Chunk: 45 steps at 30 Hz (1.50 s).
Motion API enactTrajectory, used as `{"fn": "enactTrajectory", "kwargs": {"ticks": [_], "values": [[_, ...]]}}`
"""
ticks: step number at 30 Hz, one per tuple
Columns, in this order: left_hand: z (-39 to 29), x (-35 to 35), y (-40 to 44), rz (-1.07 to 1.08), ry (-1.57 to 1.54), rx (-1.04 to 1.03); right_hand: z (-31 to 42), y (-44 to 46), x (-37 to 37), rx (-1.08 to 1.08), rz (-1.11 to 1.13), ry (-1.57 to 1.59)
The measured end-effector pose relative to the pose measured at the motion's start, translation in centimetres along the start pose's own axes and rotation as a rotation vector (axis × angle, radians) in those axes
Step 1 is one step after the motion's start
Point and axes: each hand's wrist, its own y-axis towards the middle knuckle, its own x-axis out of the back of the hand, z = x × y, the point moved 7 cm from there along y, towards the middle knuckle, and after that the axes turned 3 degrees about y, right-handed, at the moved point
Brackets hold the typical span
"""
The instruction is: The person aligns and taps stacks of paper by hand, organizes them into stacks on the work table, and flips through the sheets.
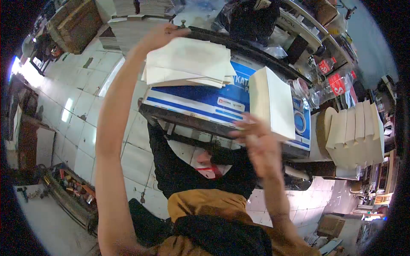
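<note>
1. Left hand (164,36): at the far-left edge of the loose stack of flat cream paper sheets (188,62); its grip cannot be told.
2. Right hand (258,138): blurred, fingers loosely open, nothing visible in them, near the thick white paper block (279,102).
3. Stack left, block right, on the blue-and-white printed sheet (196,100).

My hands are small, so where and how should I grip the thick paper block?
Hold the block across its narrower width, probably, thumb and fingers on opposite long sides. Come from the person's side: it lies lengthwise away from them, with bottles off to its right.
</note>
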Motion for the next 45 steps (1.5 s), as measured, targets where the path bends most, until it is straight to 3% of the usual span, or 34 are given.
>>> {"fn": "enactTrajectory", "kwargs": {"ticks": [3, 6, 7, 10, 13, 17, 19, 22, 24, 26, 28, 32, 33, 36, 37, 40, 41, 43, 45], "values": [[2.1, 0.9, 2.2, -0.016, 0.489, 0.125, -6.2, 3.2, -6.5, -0.199, 0.17, 0.565], [5.0, -0.8, 3.3, 0.111, 0.455, 0.223, -9.1, 6.8, -9.1, -0.311, 0.132, 0.888], [7.2, -1.5, 4.0, -0.094, 0.326, 0.18, -9.5, 8.1, -9.3, -0.298, 0.098, 0.902], [10.5, -3.8, 5.0, 0.248, 0.201, 0.2, -8.9, 11.0, -9.9, -0.248, 0.036, 0.889], [8.7, -2.4, 2.6, 0.335, 0.006, 0.296, -8.7, 13.1, -10.3, -0.189, 0.032, 0.894], [11.9, -3.7, 3.4, 0.272, -0.184, 0.355, -8.8, 13.5, -10.2, -0.189, -0.059, 0.853], [10.3, -2.4, 0.9, 0.227, -0.29, 0.363, -8.6, 12.6, -9.9, -0.227, -0.141, 0.825], [12.3, -0.9, -4.0, 0.038, -0.163, 0.405, -8.5, 10.6, -7.9, -0.294, -0.25, 0.788], [10.5, -1.3, -11.2, 0.035, -0.481, 0.508, -7.5, 9.8, -6.4, -0.2, -0.259, 0.606], [8.6, -1.9, -18.9, 0.08, -0.684, 0.72, -6.5, 8.9, -5.4, -0.276, -0.236, 0.493], [4.3, -1.7, -24.1, -0.004, -1.006, 0.697, -5.9, 8.7, -4.2, -0.304, -0.223, 0.375], [0.5, -2.2, -31.9, -0.08, -1.197, 1.024, -5.9, 8.2, -3.6, -0.362, -0.111, 0.117], [0.0, -2.3, -32.9, 0.02, -1.151, 0.936, -6.0, 8.2, -3.6, -0.342, -0.08, 0.064], [-2.1, -2.2, -32.8, 0.39, -1.846, 0.634, -6.7, 7.8, -3.7, -0.468, 0.048, 0.072], [-0.7, -3.2, -32.8, 0.444, -1.683, 0.67, -7.3, 7.9, -3.6, -0.489, 0.085, 0.095], [0.0, -5.6, -30.9, 0.279, -1.353, 0.708, -6.9, 8.3, -4.9, -0.433, 0.127, 0.188], [-0.7, -5.8, -31.4, 0.178, -1.245, 0.836, -6.8, 8.2, -4.5, -0.301, 0.04, -0.019], [-3.3, -5.5, -33.1, 0.003, -1.019, 1.071, -6.3, 7.5, -4.4, -0.283, -0.006, -0.13], [-4.5, -5.6, -33.5, 0.021, -1.017, 0.91, -6.0, 6.6, -4.0, -0.227, 0.019, -0.203]]}}
